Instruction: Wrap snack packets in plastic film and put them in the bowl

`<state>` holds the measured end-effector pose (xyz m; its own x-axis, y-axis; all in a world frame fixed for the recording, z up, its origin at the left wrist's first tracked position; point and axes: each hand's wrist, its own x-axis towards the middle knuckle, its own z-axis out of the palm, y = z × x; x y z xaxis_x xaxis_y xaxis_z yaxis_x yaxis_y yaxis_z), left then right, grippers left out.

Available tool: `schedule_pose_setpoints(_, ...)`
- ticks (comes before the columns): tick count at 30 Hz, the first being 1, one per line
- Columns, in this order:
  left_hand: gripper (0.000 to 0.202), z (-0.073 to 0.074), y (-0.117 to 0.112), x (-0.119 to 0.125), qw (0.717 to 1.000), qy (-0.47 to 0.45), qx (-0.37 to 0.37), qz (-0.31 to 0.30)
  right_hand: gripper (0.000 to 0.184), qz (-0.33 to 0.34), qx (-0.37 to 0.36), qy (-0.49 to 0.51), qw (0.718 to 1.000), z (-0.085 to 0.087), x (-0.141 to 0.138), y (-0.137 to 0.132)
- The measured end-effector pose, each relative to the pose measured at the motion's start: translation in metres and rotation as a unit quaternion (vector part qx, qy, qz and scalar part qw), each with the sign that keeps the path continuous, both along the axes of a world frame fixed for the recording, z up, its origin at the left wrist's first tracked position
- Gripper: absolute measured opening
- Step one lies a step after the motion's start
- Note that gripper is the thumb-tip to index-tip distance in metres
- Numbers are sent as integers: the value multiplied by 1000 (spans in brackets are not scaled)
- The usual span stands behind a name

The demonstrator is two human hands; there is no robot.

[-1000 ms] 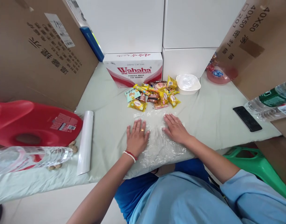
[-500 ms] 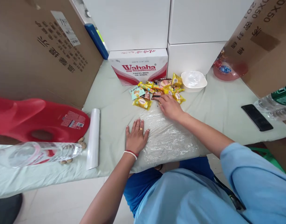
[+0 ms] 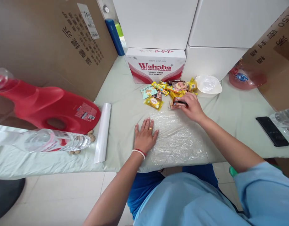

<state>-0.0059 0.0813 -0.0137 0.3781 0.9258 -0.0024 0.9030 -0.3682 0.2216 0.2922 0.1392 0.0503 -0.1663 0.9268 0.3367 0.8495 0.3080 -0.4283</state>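
My left hand (image 3: 144,138) lies flat with its fingers spread on the cloth-covered table, at the left edge of a clear plastic sheet (image 3: 178,139). Beyond the sheet, my right hand (image 3: 193,107) pinches a small dark brown snack packet (image 3: 179,103) at the front of a heap of wrapped snacks; the fingers cover part of it. To the left in the heap are a yellow-wrapped snack (image 3: 153,102) and a light teal packet (image 3: 149,91). Several thin yellow packets (image 3: 160,88) lie behind them.
A Wahaha carton (image 3: 156,67) stands behind the heap, with a white bowl (image 3: 208,89) at its right. On the left lie a white roll (image 3: 102,133), a red jug (image 3: 57,108) and a clear bottle (image 3: 52,140). A black phone (image 3: 272,131) rests at the right.
My right hand has gripped the brown packet and shifted it slightly, tilting it up. The left hand stays flat on the table. The whole view has shifted a little.
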Motion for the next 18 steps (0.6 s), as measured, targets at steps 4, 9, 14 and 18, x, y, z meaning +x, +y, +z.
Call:
schedule_pose_setpoints(4, 64, -1, -1, -1, 1000, -8, 9, -10, 20, 97, -55, 106, 988, -7, -5, -72)
schedule_pose_setpoints(9, 65, 0, -1, -2, 1000, 2, 14, -9, 16, 141, -116, 80, 980, -39, -28, -111)
schedule_pose_setpoints(14, 65, 1, 0, -2, 1000, 14, 7, -9, 25, 148, -89, 4, 985, -17, -38, -52)
schedule_pose_setpoints(18, 64, -1, 0, -3, 1000, 22, 16, -12, 38, 123, -76, -143, 979, 10, -63, 51)
